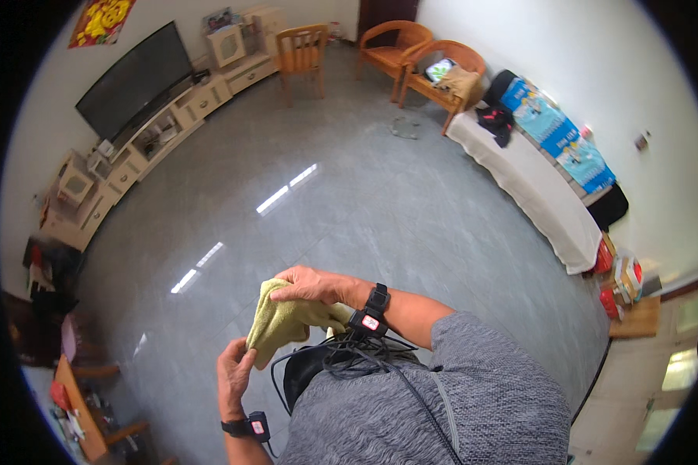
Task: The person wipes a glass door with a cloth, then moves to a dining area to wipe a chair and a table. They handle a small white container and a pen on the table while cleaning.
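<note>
A yellow-green cloth hangs between my two hands in front of my body. My left hand pinches its lower left edge between thumb and fingers. On the upper edge, my right hand grips the cloth with the thumb on the near side. The fabric is folded and drapes down towards my right forearm; part of it is hidden behind that arm. Each wrist wears a black strap with a small device, and black cables gather in front of my grey shirt.
Grey tiled floor spreads ahead. A television stands on a long cabinet at the left. Wooden chairs are at the back. A covered bench and boxes line the right; a wooden table is lower left.
</note>
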The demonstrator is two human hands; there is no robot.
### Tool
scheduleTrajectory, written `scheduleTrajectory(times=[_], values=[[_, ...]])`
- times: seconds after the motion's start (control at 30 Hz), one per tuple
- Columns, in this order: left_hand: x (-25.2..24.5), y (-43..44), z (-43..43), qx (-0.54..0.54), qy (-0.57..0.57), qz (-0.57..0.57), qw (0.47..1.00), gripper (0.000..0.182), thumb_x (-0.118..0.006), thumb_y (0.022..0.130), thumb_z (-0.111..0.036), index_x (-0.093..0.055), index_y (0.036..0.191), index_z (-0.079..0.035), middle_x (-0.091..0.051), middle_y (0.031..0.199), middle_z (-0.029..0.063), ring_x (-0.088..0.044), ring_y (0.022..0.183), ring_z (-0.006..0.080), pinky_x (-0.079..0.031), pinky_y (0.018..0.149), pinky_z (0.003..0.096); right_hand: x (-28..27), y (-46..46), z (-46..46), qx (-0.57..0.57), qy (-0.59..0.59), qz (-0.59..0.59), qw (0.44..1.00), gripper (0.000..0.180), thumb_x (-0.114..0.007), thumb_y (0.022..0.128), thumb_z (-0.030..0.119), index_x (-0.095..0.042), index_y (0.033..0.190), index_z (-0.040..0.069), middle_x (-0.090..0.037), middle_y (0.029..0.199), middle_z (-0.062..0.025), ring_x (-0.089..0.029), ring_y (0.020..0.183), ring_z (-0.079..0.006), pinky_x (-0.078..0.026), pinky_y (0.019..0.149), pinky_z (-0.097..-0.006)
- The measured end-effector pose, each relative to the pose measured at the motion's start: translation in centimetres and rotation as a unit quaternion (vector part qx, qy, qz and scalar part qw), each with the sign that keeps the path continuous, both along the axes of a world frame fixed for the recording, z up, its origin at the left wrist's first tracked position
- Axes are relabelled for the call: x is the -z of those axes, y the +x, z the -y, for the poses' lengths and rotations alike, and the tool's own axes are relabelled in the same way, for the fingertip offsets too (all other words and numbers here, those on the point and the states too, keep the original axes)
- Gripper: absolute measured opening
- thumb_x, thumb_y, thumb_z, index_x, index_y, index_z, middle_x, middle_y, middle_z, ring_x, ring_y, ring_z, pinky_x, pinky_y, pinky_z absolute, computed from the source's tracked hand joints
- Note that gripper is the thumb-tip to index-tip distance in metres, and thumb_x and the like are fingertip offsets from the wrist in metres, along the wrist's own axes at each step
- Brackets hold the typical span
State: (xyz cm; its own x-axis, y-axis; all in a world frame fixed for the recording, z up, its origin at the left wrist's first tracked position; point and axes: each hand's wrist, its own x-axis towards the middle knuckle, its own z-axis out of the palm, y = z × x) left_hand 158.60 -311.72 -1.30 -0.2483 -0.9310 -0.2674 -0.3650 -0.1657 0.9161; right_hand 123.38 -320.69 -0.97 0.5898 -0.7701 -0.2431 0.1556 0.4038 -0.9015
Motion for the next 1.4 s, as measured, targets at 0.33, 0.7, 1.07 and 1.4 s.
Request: scheduleTrajectory(times=[0.33, 0.7, 1.07, 1.4], values=[[6.1, 17.2, -1.7, -0.34, 0.088, -0.032, 0.936, 0.035, -0.071, 0.118, -0.024, -0.079, 0.142, 0.0, -0.085, 0.124, 0.0104, -0.079, 0.108, 0.0163, -0.065, 0.096, 0.0342, -2.0, 12.5, 19.9, 0.014, -0.099, 0.192, 0.976, 0.056, -0.068, 0.12, 0.044, -0.064, 0.158, 0.002, -0.079, 0.138, -0.0127, -0.08, 0.12, -0.0238, -0.069, 0.103, -0.0421], [11.9, 38.2, -9.4, -0.552, 0.121, -0.155, 0.81, 0.039, -0.067, 0.122, -0.026, -0.075, 0.147, 0.001, -0.081, 0.13, 0.0105, -0.076, 0.109, 0.0156, -0.065, 0.095, 0.0338, 2.5, 42.6, 27.6, 0.013, 0.179, 0.154, 0.972, 0.049, -0.08, 0.115, 0.036, -0.067, 0.152, 0.007, -0.078, 0.143, -0.0125, -0.078, 0.129, -0.0324, -0.067, 0.112, -0.0526], [11.3, 65.8, -17.6, -0.658, 0.046, -0.205, 0.723, 0.036, -0.065, 0.123, -0.03, -0.075, 0.145, -0.002, -0.08, 0.129, 0.0073, -0.075, 0.107, 0.0144, -0.065, 0.093, 0.0335, -1.5, 80.3, 24.1, -0.192, 0.039, 0.068, 0.978, 0.05, -0.075, 0.116, 0.031, -0.064, 0.155, 0.004, -0.078, 0.144, -0.0145, -0.077, 0.129, -0.0304, -0.067, 0.109, -0.0502], [10.1, 84.1, -22.0, -0.74, 0.02, -0.177, 0.649, 0.037, -0.065, 0.123, -0.03, -0.074, 0.145, -0.002, -0.08, 0.128, 0.0085, -0.075, 0.107, 0.015, -0.065, 0.092, 0.0336, 5.7, 108.1, 31.4, -0.222, 0.179, 0.028, 0.958, 0.046, -0.069, 0.115, 0.03, -0.07, 0.148, -0.002, -0.08, 0.142, -0.0177, -0.077, 0.131, -0.0356, -0.061, 0.119, -0.0528]])
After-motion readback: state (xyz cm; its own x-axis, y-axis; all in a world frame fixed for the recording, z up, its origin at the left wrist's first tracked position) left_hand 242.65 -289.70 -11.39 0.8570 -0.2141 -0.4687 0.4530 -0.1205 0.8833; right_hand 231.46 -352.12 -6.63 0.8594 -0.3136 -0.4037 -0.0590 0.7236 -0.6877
